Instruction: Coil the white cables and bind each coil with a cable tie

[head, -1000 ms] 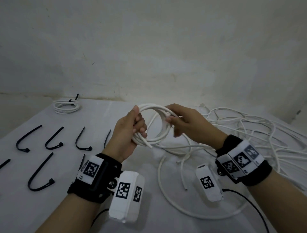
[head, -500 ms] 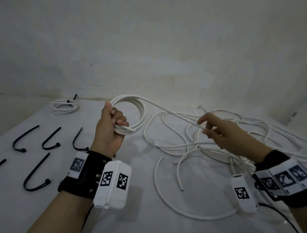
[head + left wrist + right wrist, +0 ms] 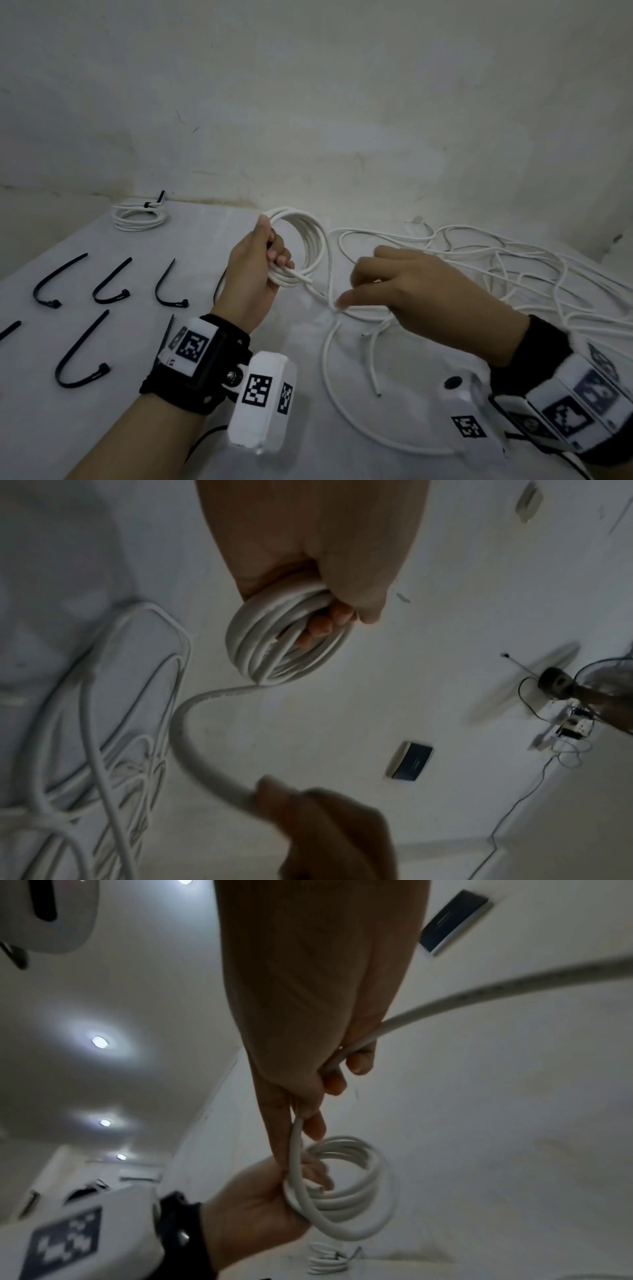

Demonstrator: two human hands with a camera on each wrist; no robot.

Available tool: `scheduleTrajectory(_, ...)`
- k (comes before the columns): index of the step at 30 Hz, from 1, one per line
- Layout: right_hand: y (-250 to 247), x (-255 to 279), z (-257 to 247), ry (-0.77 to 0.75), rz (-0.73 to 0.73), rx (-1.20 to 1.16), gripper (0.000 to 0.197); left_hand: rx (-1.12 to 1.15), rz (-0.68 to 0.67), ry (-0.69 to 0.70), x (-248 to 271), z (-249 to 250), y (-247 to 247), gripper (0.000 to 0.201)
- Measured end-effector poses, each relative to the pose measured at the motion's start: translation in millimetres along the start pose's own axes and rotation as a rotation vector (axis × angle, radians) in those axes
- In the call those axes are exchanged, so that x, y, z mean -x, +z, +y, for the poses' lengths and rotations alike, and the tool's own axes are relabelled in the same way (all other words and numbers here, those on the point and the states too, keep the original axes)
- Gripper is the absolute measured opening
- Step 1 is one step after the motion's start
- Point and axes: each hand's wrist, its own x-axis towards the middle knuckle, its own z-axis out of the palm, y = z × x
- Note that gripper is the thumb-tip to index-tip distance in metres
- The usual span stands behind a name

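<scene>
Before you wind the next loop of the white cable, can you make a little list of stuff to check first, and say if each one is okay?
1. Left hand grips the coil firmly, fingers curled through it: ok.
2. Right hand has hold of the free strand that leads off the coil: ok.
3. Loops in the coil lie together, none slipping out: ok.
4. Strand can run freely out of the loose cable pile: cannot tell; the cables there cross each other.
5. Black cable ties lie ready on the table by the left hand: ok.
6. Coil finished and ready for a tie: not ok; cable is left to wind.
</scene>
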Motion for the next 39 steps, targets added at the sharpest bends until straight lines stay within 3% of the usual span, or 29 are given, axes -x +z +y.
scheduleTrajectory(7, 6, -47, -11, 0.136, 0.140, -0.307, 0.010, -0.242, -0.142, -0.032, 13, -10, 7, 0.046)
scheduleTrajectory(11, 8, -56, 3, 0.220, 0.259, -0.397, 0.005, -0.277, -0.210, -0.068, 21, -8, 15, 0.044)
scheduleTrajectory(13, 7, -56, 10, 0.268, 0.310, -0.431, 0.003, -0.222, -0.245, -0.106, 21, -7, 17, 0.053)
scheduleTrajectory(17, 10, -54, 16, 0.323, 0.344, -0.488, 0.006, -0.108, -0.244, -0.195, 23, -6, 17, 0.045)
scheduleTrajectory(21, 21, -53, 17, 0.355, 0.402, -0.450, 0.002, -0.086, -0.257, -0.156, 25, -5, 16, 0.040)
scheduleTrajectory(25, 31, -48, 17, 0.294, 0.517, -0.349, 0.022, -0.057, -0.256, -0.087, 23, -3, 13, 0.021)
scheduleTrajectory(30, 39, -39, 14, 0.305, 0.300, -0.472, 0.065, 0.060, -0.277, -0.145, 22, 2, 11, 0.031)
scheduleTrajectory(32, 42, -38, 15, 0.356, 0.279, -0.495, 0.071, 0.058, -0.287, -0.170, 21, 2, 11, 0.030)
scheduleTrajectory(35, 41, -37, 16, 0.392, 0.302, -0.466, 0.069, -0.142, -0.246, -0.130, 21, 3, 11, 0.026)
scheduleTrajectory(37, 41, -37, 16, 0.392, 0.305, -0.411, 0.067, -0.363, -0.196, -0.001, 20, 8, 10, 0.007)
scheduleTrajectory(39, 40, -36, 16, 0.407, 0.291, -0.390, 0.066, -0.566, -0.135, 0.163, 20, 11, 7, 0.030)
